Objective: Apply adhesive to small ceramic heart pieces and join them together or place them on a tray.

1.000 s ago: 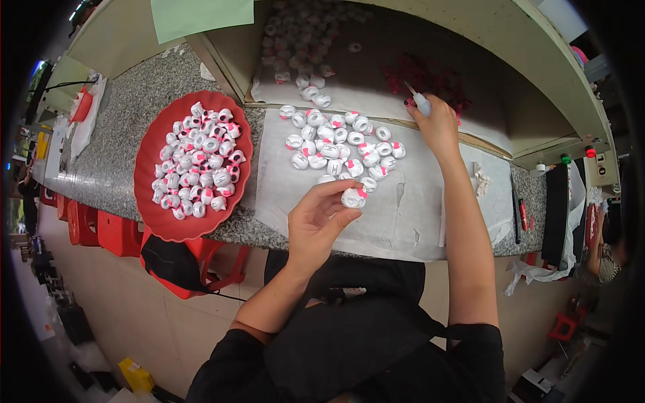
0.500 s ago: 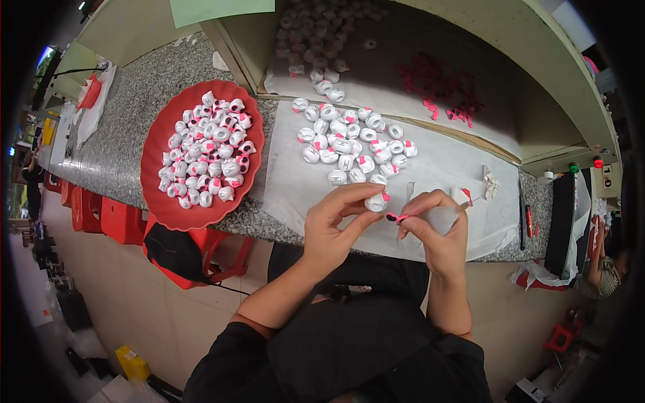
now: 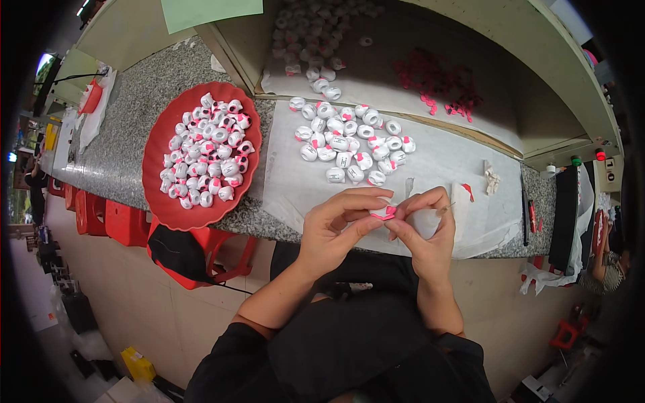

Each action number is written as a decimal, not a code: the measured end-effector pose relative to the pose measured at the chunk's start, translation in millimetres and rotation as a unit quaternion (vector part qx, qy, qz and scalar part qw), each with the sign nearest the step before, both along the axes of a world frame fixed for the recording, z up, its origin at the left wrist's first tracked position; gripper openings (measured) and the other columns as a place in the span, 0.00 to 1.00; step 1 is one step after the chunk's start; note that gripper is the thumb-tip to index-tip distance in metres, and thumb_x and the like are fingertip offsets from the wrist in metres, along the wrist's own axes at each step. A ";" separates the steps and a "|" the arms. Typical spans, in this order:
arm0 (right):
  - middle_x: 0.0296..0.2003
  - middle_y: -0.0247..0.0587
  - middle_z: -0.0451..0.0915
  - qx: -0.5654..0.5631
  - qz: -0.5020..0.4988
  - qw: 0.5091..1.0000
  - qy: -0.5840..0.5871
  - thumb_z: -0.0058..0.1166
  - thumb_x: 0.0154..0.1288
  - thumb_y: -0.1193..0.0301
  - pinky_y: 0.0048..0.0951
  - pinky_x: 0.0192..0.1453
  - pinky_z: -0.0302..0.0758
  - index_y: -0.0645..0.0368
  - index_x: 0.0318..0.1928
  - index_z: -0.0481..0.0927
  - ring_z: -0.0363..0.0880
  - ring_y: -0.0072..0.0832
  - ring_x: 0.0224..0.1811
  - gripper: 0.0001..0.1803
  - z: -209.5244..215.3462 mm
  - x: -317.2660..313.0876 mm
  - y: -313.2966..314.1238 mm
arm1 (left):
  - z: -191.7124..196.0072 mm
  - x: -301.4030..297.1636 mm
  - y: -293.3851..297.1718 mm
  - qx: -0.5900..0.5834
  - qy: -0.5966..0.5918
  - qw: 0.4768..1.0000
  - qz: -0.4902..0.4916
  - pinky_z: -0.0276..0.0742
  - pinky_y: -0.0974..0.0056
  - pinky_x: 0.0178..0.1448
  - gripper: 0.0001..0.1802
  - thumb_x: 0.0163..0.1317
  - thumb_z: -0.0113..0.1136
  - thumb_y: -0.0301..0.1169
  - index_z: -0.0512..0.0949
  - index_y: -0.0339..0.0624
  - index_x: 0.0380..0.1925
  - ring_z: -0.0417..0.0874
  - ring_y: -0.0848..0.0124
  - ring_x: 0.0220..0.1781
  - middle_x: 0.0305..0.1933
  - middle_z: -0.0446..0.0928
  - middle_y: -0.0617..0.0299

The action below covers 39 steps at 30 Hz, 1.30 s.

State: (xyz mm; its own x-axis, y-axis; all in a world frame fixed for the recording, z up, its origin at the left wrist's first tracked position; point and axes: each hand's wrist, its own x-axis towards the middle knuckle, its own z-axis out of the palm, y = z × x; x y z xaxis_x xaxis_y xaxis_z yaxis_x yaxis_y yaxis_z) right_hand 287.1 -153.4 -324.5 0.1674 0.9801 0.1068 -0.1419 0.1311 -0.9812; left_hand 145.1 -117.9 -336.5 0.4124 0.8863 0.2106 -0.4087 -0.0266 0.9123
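My left hand (image 3: 334,227) pinches a small white plastic piece shaped like a rounded head (image 3: 381,208) between thumb and fingers. Against its near side, my right hand (image 3: 428,234) presses a small pink part (image 3: 385,215), its fingertips closed on it. A thin stick-like thing (image 3: 443,210) shows by my right fingers; whether they hold it I cannot tell. Just beyond both hands, several loose white head pieces with pink bits (image 3: 363,160) lie on a white sheet (image 3: 289,188). A translucent whitish thing (image 3: 426,221) shows partly behind my right hand.
To the left, a red scalloped tray (image 3: 156,191) holds a heap of white pieces with pink and black parts. Under the shelf lie more white pieces (image 3: 309,33) and a pile of pink parts (image 3: 440,84). Red stools (image 3: 125,220) stand below the counter (image 3: 121,134).
My right hand has moved left, bringing the pink part up against the white piece. That piece has turned in my left hand. The whole view has shifted slightly.
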 end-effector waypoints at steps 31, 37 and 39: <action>0.26 0.45 0.75 -0.018 0.046 0.991 0.121 0.53 0.48 0.84 0.22 0.27 0.73 0.69 0.35 0.71 0.75 0.26 0.23 0.11 10.7 -6.2 -10.5 | -5.3 2.1 -8.9 0.006 -0.049 0.999 -0.020 0.47 0.54 0.64 0.14 0.48 0.53 0.18 0.71 0.35 0.38 0.73 0.69 0.45 0.41 0.74 0.56; 0.27 0.46 0.75 -0.018 0.054 0.987 0.153 0.50 0.48 0.86 0.23 0.29 0.74 0.70 0.36 0.70 0.76 0.26 0.25 0.11 6.5 -4.9 -12.7 | -5.7 2.3 -7.4 0.039 -0.039 0.998 -0.028 0.45 0.47 0.63 0.12 0.49 0.54 0.22 0.69 0.37 0.36 0.72 0.64 0.47 0.41 0.72 0.49; 0.28 0.46 0.75 -0.022 0.068 0.987 0.142 0.50 0.48 0.85 0.23 0.29 0.75 0.70 0.36 0.70 0.76 0.26 0.25 0.11 5.5 -4.1 -13.0 | -6.0 2.8 -8.3 0.041 -0.041 0.998 -0.026 0.45 0.47 0.63 0.12 0.49 0.54 0.22 0.69 0.38 0.36 0.72 0.64 0.47 0.41 0.72 0.49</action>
